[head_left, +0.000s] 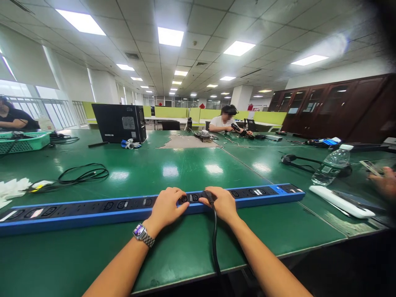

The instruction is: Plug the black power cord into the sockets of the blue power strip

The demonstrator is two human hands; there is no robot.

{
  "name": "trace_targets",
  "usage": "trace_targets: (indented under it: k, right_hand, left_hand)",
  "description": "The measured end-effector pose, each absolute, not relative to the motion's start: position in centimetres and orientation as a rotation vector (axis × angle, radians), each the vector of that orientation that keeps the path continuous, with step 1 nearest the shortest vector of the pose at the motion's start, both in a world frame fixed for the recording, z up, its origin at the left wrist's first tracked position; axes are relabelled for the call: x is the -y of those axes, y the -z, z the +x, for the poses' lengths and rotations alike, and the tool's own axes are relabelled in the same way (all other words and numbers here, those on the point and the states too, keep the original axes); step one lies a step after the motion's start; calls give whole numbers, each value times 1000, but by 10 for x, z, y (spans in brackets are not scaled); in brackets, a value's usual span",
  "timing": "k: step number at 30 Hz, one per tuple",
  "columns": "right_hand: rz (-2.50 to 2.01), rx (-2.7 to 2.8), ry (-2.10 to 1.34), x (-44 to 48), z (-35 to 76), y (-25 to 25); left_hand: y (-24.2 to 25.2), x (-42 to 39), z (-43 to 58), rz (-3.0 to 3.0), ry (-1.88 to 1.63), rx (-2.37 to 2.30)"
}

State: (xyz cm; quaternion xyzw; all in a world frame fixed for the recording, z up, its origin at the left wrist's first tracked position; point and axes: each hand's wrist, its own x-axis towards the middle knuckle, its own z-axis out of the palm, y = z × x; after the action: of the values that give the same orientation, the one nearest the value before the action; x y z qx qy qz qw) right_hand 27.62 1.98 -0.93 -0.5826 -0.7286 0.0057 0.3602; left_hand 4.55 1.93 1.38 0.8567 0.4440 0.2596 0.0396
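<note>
A long blue power strip (130,205) with black sockets lies across the green table. My right hand (221,202) grips a black plug (208,196) at the strip, right of its middle; the plug's black cable (214,239) hangs down over the table's front edge. Whether the plug is seated in a socket is hidden. My left hand (168,206), with a watch (143,235) on the wrist, rests on the strip left of the plug, its thumb and fingers apart around a socket, holding nothing visible.
A coiled black cable (83,173) lies at left, near a green basket (26,143). A black computer case (119,123) stands behind. At right are a water bottle (332,165), a white object (340,201) and another person's hand (386,183). A person sits across the table.
</note>
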Motion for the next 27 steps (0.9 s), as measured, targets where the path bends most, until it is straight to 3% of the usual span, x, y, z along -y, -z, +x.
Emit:
trace_targets:
  k: [9,27]
  right_hand:
    - [-1505,1840,70,-17,271,15]
    - [-1554,1853,-187,-18,276,1]
  left_hand:
    - [-12,-20,45,2631,-809,-1344]
    - [-13,-20,46,2629,-806,-1348]
